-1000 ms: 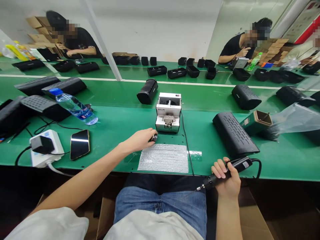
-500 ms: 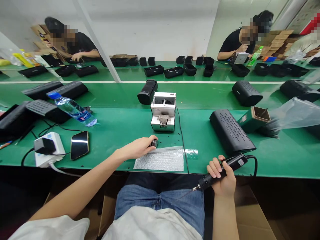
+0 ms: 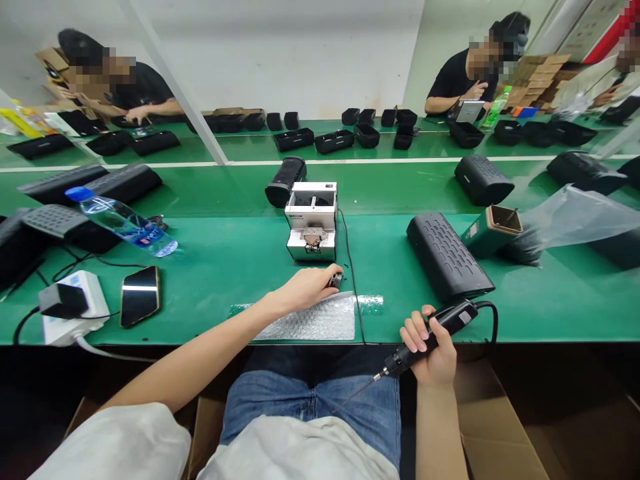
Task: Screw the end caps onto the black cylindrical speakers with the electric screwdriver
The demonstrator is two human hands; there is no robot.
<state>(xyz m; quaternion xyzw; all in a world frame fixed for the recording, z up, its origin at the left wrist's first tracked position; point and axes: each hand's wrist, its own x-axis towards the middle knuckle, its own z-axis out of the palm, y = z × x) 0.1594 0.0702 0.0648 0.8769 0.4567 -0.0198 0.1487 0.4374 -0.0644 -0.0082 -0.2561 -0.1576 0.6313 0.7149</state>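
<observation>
- Our power screwdriver (image 3: 454, 318) slants across the surface's (image 3: 543, 307) near edge, thin tip pointing left toward our lap.
- Our right hand (image 3: 431, 347) grips it.
- Our left hand (image 3: 313, 288), farther off, holds a round thing (image 3: 337, 280) (too small to name) by the bubble wrap (image 3: 327, 321).

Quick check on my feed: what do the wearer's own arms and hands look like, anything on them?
Left hand and right hand are both bare, with no gloves, watch or bracelet visible. A loose, plain white sleeve covers the left upper arm, leaving the left forearm uncovered. The right forearm is bare too; its sleeve is out of frame.
</observation>
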